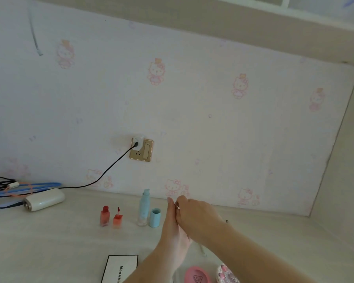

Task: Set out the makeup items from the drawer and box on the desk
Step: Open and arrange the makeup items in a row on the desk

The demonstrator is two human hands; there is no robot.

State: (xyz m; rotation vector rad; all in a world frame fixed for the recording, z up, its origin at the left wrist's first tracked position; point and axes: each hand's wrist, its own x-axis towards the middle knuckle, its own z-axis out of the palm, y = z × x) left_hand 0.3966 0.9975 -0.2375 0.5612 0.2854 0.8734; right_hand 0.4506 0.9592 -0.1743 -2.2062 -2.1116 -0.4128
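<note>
Left hand [173, 225] and right hand [194, 216] pressed together above desk [59, 242]; grip contents indiscernible.

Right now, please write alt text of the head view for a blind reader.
Two hands, left hand and right hand, meet above a pale desk. Left of them stand two red lip tints, a blue bottle and its blue cap.

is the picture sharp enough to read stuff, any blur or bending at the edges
Head view: soft, even light with only faint shadows and no harsh glare; the whole frame is slightly soft; the white box lettering is readable but cut off by the bottom edge; the hands are mildly blurred; wide-angle bending curves the desk edge and wall lines.
</note>
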